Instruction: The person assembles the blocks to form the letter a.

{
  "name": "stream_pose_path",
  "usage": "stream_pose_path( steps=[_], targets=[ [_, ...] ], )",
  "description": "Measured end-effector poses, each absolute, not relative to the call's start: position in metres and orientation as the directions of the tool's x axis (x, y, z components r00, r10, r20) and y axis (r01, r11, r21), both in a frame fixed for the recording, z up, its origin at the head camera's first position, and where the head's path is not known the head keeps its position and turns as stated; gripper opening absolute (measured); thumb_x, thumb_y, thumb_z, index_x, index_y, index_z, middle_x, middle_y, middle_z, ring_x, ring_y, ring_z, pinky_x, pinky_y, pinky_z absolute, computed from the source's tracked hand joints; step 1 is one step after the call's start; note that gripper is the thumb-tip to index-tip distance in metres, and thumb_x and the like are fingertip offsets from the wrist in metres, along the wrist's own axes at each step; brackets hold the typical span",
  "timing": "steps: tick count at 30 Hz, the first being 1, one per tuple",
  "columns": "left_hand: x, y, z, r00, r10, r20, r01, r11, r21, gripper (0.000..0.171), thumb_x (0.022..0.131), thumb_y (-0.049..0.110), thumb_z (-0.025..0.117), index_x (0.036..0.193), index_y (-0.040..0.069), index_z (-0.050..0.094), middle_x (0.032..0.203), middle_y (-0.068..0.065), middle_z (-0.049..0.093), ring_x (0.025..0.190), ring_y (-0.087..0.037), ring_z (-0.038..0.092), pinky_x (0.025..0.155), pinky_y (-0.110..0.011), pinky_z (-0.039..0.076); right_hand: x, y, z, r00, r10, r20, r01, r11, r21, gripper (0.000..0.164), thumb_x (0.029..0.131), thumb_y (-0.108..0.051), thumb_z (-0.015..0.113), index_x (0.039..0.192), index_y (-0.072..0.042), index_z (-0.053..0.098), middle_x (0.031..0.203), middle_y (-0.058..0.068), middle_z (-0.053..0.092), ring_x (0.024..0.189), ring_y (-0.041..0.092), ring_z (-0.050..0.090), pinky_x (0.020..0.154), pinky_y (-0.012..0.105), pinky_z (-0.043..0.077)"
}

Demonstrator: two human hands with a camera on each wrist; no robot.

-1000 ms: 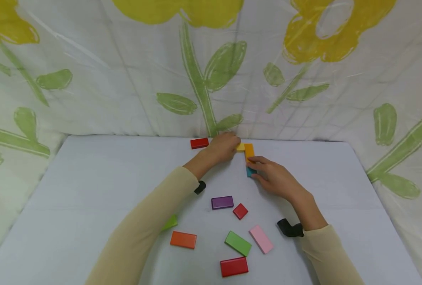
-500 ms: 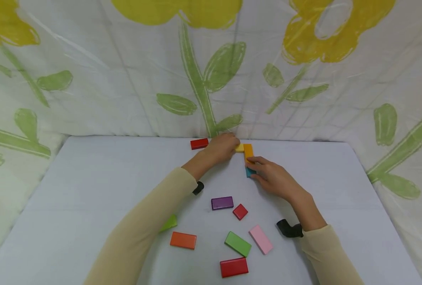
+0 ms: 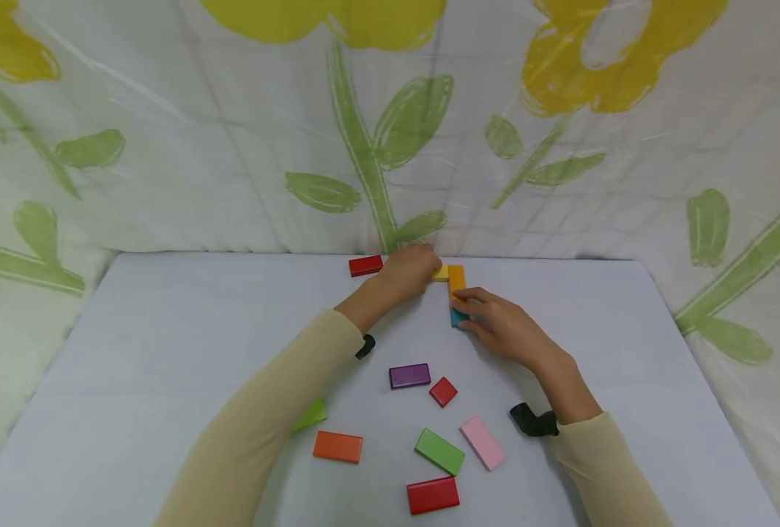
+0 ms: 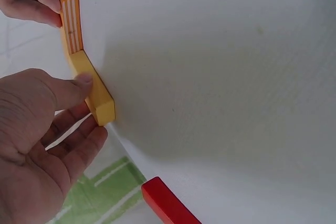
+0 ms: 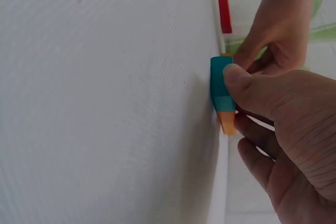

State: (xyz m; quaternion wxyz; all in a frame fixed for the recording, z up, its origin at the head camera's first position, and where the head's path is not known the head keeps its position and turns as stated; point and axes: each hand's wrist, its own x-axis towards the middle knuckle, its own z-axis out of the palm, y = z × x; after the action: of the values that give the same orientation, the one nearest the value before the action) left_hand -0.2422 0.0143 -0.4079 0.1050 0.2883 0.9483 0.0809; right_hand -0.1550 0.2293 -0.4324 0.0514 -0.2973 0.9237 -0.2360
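Observation:
Near the far edge of the table, my left hand [image 3: 408, 272] pinches a yellow block [image 4: 95, 92], thumb on one side and fingers on the other. The yellow block's end touches an orange block [image 3: 456, 279], which has pale stripes on one side in the left wrist view. A teal block [image 5: 222, 80] meets the orange block's near end, so the three form a corner. My right hand [image 3: 504, 324] holds the teal block, its thumb on the teal face and its fingers reaching along toward the orange block [image 5: 227, 123].
A red block [image 3: 365, 266] lies left of my left hand by the flowered cloth. Nearer lie purple [image 3: 409, 376], small red [image 3: 443, 391], pink [image 3: 483, 443], green [image 3: 439, 451], larger red [image 3: 433, 495] and orange [image 3: 338, 446] blocks. My left sleeve partly covers a lime block [image 3: 310, 415].

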Motion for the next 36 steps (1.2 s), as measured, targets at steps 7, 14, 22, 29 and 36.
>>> stream_pose_path(
  steps=[7, 14, 22, 29, 36],
  targets=[
    [-0.241, 0.013, -0.408, -0.811, 0.564, -0.151, 0.529, 0.82, 0.22, 0.024, 0.106, 0.015, 0.065, 0.127, 0.008, 0.074, 0.122, -0.008, 0.071, 0.109, -0.025, 0.064, 0.101, -0.034, 0.058, -0.155, 0.229, -0.432, -0.821, -0.569, 0.042, -0.521, 0.717, -0.463, 0.042, 0.1, -0.012, 0.073, 0.141, -0.003, 0.067, 0.148, 0.018, 0.062, 0.134, 0.037, 0.064, 0.111, 0.054, 0.055],
    [-0.232, -0.007, -0.406, -0.816, 0.566, -0.12, 0.523, 0.81, 0.265, 0.051, 0.107, 0.03, 0.064, 0.154, 0.012, 0.055, 0.153, -0.008, 0.058, 0.138, -0.025, 0.058, 0.118, -0.039, 0.051, -0.155, 0.228, -0.433, -0.828, -0.561, 0.006, -0.499, 0.732, -0.465, 0.043, 0.101, -0.012, 0.072, 0.142, -0.003, 0.066, 0.15, 0.018, 0.061, 0.136, 0.038, 0.062, 0.112, 0.055, 0.054],
    [-0.232, -0.055, -0.38, -0.827, 0.562, 0.004, 0.532, 0.782, 0.325, 0.047, 0.107, 0.028, 0.062, 0.151, 0.009, 0.058, 0.151, -0.014, 0.06, 0.139, -0.03, 0.058, 0.115, -0.045, 0.052, -0.154, 0.222, -0.433, -0.824, -0.566, 0.016, -0.511, 0.731, -0.453, 0.043, 0.101, -0.014, 0.073, 0.142, -0.004, 0.067, 0.151, 0.017, 0.061, 0.137, 0.037, 0.063, 0.112, 0.053, 0.054],
    [-0.231, -0.101, -0.375, -0.863, 0.504, -0.021, 0.457, 0.798, 0.392, 0.045, 0.105, 0.023, 0.063, 0.144, 0.002, 0.063, 0.146, -0.019, 0.064, 0.139, -0.035, 0.058, 0.12, -0.049, 0.047, -0.154, 0.222, -0.429, -0.823, -0.567, 0.016, -0.517, 0.738, -0.433, 0.043, 0.101, -0.013, 0.072, 0.142, -0.003, 0.066, 0.151, 0.018, 0.061, 0.136, 0.037, 0.063, 0.111, 0.053, 0.055],
    [-0.228, -0.122, -0.375, -0.88, 0.47, -0.072, 0.403, 0.816, 0.414, 0.051, 0.104, 0.023, 0.062, 0.148, -0.003, 0.056, 0.153, -0.023, 0.056, 0.147, -0.038, 0.05, 0.124, -0.051, 0.042, -0.153, 0.225, -0.427, -0.826, -0.563, 0.01, -0.515, 0.747, -0.42, 0.043, 0.101, -0.011, 0.072, 0.142, -0.003, 0.066, 0.151, 0.019, 0.06, 0.135, 0.038, 0.064, 0.109, 0.053, 0.056]
  ],
)
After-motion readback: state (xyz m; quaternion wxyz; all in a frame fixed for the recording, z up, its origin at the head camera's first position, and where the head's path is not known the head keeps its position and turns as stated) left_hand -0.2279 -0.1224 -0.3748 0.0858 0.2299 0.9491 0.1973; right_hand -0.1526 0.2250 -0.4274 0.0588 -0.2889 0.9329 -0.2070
